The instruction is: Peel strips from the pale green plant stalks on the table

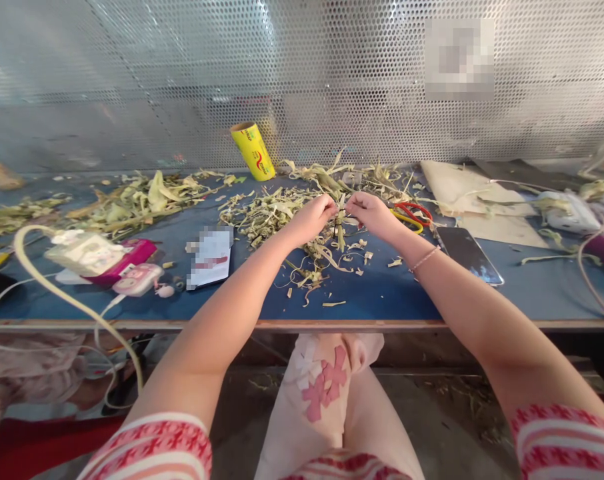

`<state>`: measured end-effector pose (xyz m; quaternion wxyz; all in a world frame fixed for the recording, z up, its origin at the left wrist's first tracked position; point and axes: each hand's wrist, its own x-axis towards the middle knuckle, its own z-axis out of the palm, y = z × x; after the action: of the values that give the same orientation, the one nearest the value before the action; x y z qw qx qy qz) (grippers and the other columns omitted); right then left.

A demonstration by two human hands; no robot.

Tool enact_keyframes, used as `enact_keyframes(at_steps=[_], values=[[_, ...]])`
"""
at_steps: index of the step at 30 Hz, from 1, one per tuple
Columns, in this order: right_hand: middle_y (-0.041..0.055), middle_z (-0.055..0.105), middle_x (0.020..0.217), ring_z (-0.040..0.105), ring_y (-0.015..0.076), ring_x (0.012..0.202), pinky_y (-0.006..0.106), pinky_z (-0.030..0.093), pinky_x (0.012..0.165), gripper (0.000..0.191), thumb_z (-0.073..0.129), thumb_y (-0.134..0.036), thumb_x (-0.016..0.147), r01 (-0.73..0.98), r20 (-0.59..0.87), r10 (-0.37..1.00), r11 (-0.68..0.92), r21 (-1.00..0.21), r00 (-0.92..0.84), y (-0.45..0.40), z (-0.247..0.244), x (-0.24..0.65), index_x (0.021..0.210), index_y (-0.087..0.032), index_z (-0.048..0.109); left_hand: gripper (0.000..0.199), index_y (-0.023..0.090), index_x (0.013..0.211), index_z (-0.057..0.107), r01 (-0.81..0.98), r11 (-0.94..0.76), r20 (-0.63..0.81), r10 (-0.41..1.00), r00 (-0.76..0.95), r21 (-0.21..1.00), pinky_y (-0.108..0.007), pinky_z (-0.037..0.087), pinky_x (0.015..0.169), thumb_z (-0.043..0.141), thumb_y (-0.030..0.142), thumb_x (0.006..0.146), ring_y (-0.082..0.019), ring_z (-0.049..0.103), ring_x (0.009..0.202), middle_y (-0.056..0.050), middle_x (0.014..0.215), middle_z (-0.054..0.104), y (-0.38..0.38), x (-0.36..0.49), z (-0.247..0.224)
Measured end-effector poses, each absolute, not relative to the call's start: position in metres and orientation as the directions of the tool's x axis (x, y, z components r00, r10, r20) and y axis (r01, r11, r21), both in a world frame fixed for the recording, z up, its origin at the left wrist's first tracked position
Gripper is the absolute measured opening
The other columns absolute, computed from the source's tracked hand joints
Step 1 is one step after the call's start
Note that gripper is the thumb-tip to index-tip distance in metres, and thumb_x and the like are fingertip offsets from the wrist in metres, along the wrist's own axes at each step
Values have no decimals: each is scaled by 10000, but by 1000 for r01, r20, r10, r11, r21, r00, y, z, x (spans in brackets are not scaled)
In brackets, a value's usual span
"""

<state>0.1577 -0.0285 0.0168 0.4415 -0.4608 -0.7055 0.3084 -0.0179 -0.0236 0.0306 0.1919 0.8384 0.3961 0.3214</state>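
Note:
My left hand and my right hand meet above the middle of the blue table. Between them is a small upright bundle of dried plant strips, pale green, with a dark band partway down. The fingertips of each hand are pinched at the bundle's upper part, one hand on either side. Just behind and to the left lies a loose heap of dried plant strips. Short scraps are scattered under and in front of the hands. Red and yellow loops lie near my right wrist.
A yellow cardboard tube leans against the perforated metal wall. Phones lie on both sides. Left stands a cream and magenta device with a looping hose. Brown sheets and another plant pile flank the middle.

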Motion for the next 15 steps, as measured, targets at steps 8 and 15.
enact_keyframes(at_steps=[8,15], values=[[-55,392,587,362,51,498,198,380,456,255,630,-323,793,192,318,931,350,-917,-178,-30,17,156,657,-190,461,111,193,797,437,590,-724,437,688,580,356,-311,370,710,372,196,887,-165,476,757,-54,806,515,-23,-29,33],[-32,425,651,384,67,585,184,379,485,211,616,-269,776,151,298,946,315,-937,-127,-37,24,155,661,-182,462,120,201,790,441,639,-698,380,714,588,322,-316,396,694,387,229,893,-171,511,756,-64,819,547,-26,-30,38]])
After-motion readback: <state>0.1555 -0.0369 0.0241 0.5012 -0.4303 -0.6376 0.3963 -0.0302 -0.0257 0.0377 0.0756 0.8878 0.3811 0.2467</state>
